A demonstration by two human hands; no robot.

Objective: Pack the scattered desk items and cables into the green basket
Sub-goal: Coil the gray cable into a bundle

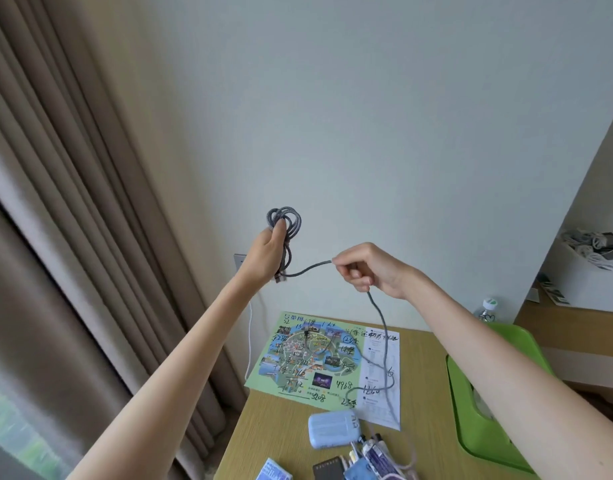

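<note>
Nearest the person, at the table's (419, 393) front edge, lie a dark card wallet (327, 471), a blue packet (275, 471) and a clutch of pens and tubes (367, 452); their print is too small to read. Just beyond them sits a pale blue charger case (331, 429), and to its right the green basket (485, 410), partly hidden by the right forearm. Beyond the case lies an illustrated map (312, 358) covered in handwritten figures; "4968", "1260" and "3208" can be made out.

The grey braided cable (383, 327) trails across the map and rises to the right hand (367, 271), whose grip is pinched shut on it. The left hand (267, 252), higher up, is closed around the finished loops.

The step is judged to be coiling. It would go best with each new loop matched to the held ones, the cable slipping through the right fingers without twist, and the tail lifted gently so its plug does not drag the map.
</note>
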